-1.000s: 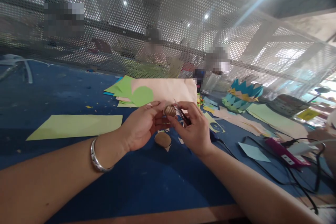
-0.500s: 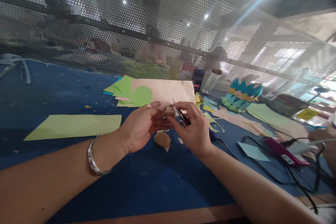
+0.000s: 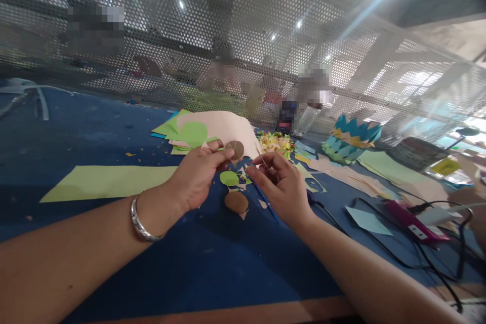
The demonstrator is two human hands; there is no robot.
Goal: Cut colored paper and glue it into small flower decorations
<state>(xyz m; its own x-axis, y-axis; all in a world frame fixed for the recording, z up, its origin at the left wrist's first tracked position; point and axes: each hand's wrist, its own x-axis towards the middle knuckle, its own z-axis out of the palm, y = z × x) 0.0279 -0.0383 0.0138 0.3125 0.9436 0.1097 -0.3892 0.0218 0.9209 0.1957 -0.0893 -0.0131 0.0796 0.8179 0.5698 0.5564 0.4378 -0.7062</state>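
A small brown paper disc is pinched between the thumb and fingers of my left hand, which wears a silver bangle. To its right, my right hand has its fingers curled around a pair of small scissors, mostly hidden in the grip. Below the hands, a second brown disc lies on the blue table with a paper scrap at its edge. A small green paper disc and tiny scraps lie between my hands. A thin blue stick rests beside my right hand.
Behind my hands are a pink sheet, green papers and a pile of small coloured pieces. A pale green strip lies left. On the right stand a blue paper crown and a magenta power strip with cables.
My hands have moved apart; the scissors have left the brown disc. The disc's face now shows flat. The pink sheet's right side has curved, uncovering the small coloured pieces.
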